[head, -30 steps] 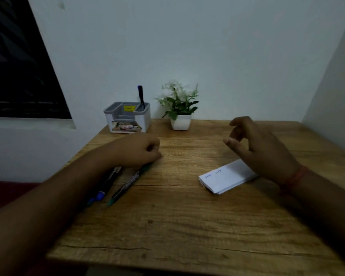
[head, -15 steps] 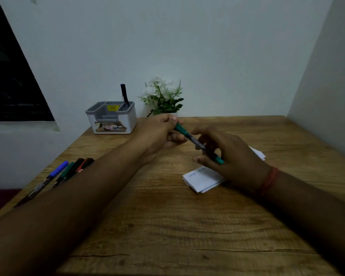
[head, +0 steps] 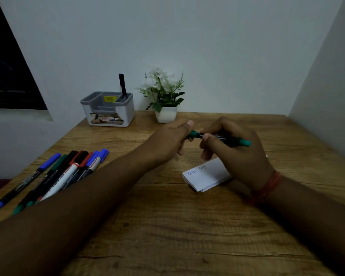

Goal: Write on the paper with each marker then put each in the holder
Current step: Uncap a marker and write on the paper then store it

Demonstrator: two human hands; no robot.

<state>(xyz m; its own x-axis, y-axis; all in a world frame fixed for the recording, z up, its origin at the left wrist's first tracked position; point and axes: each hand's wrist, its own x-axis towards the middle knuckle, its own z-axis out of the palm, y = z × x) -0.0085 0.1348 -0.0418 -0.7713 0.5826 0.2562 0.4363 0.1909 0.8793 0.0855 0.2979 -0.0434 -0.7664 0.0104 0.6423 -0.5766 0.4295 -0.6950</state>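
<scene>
Wood-grain table [head: 167, 226], brown and streaked, fills the lower part of the head view and carries every item below a plain pale wall. The grey-and-white holder [head: 108, 110] stands at the far left of the table, with one dark marker [head: 122, 86] upright in its right rear compartment; a yellow label inside and a printed label on its front are too blurred to read. Just right of it stands a small potted plant [head: 163, 96] in a white pot. A folded white paper [head: 204, 176] lies right of centre, bearing two short handwritten words in blue and green ink near its far-left edge; its right end is hidden under the right hand [head: 235, 154]. A loose row of markers [head: 68, 172] with blue, green, black and red caps lies at the left; their near ends are covered by the left forearm, so their number cannot be fixed. The green marker [head: 223, 138] is held above the table, beyond the paper, lying nearly level. The left hand [head: 167, 140] grips its left, capped end with curled fingers; the right hand curls round its black barrel, leaving the green right end exposed. A red thread [head: 267, 186] circles the right wrist.
</scene>
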